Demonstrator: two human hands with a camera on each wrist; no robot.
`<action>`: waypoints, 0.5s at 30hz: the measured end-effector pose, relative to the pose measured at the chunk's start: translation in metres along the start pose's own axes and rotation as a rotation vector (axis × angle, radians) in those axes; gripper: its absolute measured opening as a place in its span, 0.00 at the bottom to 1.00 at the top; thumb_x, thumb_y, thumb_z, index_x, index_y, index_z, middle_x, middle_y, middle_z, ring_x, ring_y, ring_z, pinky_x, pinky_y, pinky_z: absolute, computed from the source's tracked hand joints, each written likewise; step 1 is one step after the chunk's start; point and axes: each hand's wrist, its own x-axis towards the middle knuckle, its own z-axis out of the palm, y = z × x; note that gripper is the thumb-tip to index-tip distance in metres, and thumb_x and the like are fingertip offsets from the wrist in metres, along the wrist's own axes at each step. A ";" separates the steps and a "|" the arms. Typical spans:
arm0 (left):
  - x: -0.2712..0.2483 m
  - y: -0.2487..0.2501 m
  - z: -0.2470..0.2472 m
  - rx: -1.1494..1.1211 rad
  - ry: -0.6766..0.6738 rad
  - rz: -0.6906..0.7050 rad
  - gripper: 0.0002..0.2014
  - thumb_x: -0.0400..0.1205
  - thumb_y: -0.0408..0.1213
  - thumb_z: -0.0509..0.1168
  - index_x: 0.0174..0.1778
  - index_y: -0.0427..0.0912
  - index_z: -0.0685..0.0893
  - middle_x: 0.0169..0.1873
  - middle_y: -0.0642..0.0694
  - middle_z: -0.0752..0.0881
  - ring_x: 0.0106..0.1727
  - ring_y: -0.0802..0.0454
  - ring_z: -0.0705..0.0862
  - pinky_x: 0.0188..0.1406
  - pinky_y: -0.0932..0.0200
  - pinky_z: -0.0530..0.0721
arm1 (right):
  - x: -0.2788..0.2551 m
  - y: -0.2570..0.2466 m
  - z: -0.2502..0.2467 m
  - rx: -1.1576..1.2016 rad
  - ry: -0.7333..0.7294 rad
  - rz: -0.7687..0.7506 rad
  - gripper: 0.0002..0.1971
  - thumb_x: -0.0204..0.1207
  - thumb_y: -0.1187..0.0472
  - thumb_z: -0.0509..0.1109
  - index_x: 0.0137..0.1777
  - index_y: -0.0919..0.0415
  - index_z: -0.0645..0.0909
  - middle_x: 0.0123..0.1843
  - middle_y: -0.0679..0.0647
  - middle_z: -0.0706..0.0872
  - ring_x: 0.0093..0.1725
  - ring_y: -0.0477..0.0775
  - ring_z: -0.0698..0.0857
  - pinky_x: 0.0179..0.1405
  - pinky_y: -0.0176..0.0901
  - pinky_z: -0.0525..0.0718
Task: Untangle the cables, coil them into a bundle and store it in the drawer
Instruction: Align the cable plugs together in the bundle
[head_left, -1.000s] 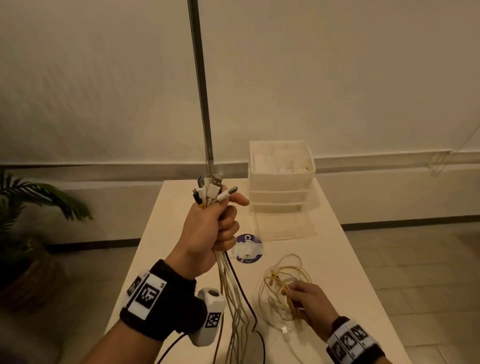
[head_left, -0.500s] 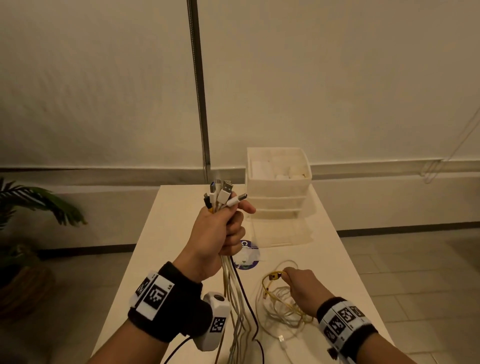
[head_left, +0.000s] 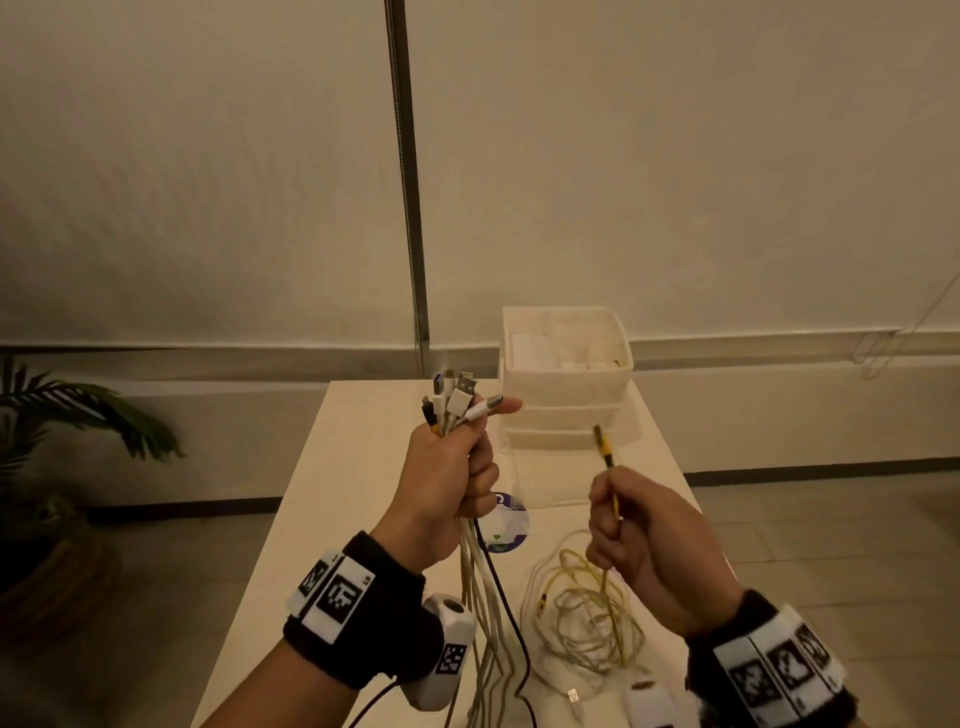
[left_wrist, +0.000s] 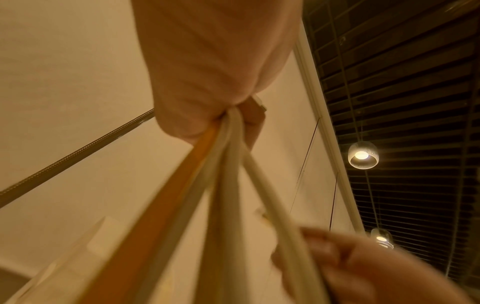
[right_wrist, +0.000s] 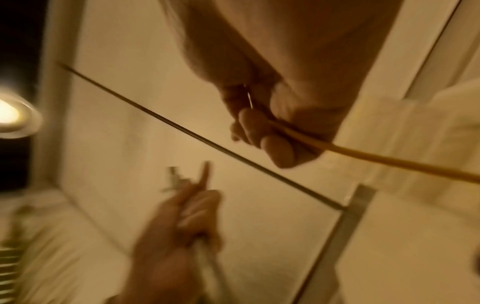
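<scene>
My left hand (head_left: 449, 478) is raised above the table and grips a bundle of cables (head_left: 480, 587) in its fist; their plugs (head_left: 457, 397) stick up above the thumb and the cords hang down past the wrist. From below, the left wrist view has the cords (left_wrist: 221, 185) fanning out of the fist. To the right, my right hand (head_left: 631, 525) holds a yellow cable (head_left: 605, 452) near its end, plug pointing up. The yellow cable (right_wrist: 376, 162) runs down to a loose tangle of yellow and white cable (head_left: 587, 618) lying on the table.
A white drawer unit (head_left: 566, 384) stands at the far end of the narrow white table (head_left: 358, 457), its lowest drawer (head_left: 550, 480) pulled out. A round blue sticker (head_left: 506, 525) lies mid-table. A metal pole (head_left: 408, 182) rises behind. A potted plant (head_left: 67, 415) stands left.
My right hand has lifted from the tangle on the table, drawing the yellow cable's end up to chest height. The left hand stays raised with its bundle.
</scene>
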 end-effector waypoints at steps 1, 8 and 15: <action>0.000 0.000 0.002 -0.020 -0.004 -0.007 0.16 0.90 0.42 0.55 0.60 0.45 0.89 0.31 0.44 0.56 0.25 0.54 0.51 0.18 0.67 0.55 | -0.008 -0.005 0.013 0.001 -0.029 -0.084 0.13 0.83 0.59 0.59 0.41 0.67 0.78 0.27 0.59 0.71 0.21 0.52 0.66 0.26 0.47 0.66; -0.007 -0.001 0.025 -0.076 -0.212 -0.069 0.27 0.78 0.57 0.58 0.65 0.45 0.87 0.23 0.47 0.67 0.17 0.59 0.59 0.15 0.68 0.54 | -0.013 -0.010 0.067 -0.344 0.050 -0.443 0.15 0.86 0.59 0.58 0.43 0.66 0.80 0.26 0.64 0.80 0.22 0.58 0.78 0.26 0.49 0.81; -0.009 0.001 0.025 0.092 -0.213 0.050 0.16 0.85 0.49 0.62 0.48 0.47 0.93 0.35 0.33 0.77 0.22 0.51 0.70 0.26 0.56 0.62 | -0.007 -0.016 0.064 -0.621 0.088 -0.540 0.15 0.83 0.60 0.63 0.35 0.48 0.82 0.25 0.54 0.81 0.19 0.46 0.77 0.19 0.34 0.75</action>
